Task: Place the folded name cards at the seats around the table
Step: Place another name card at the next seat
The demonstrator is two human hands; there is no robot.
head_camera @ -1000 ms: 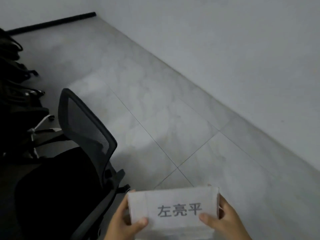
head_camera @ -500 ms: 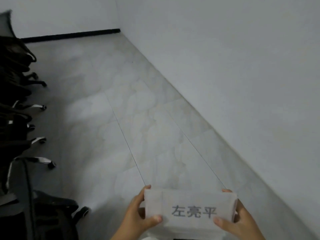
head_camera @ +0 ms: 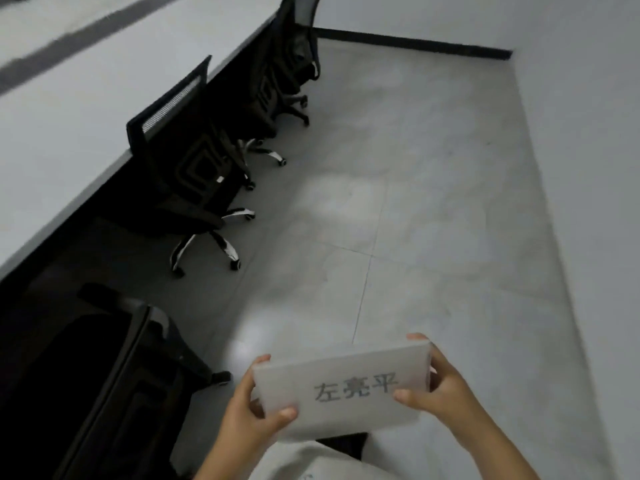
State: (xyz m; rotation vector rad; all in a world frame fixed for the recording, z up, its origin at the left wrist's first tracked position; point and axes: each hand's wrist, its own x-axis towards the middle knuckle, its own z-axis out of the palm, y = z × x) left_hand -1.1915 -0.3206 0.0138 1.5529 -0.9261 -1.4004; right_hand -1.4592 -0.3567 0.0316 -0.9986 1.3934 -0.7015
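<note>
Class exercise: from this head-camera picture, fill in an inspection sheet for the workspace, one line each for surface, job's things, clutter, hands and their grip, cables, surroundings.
Surface: long pale table runs along the left; the part in view bears no cards.
Job's things: stack of name cards, held flat above the floor, printed characters facing up.
Clutter: nothing seen.
Hands: left hand and right hand each keep a grip on one end of the stack, thumbs on top.
Cables: nothing seen.
Surroundings: black office chairs pushed in along the table edge; grey tiled floor; pale wall on the right with a dark skirting strip at the far end.
</note>
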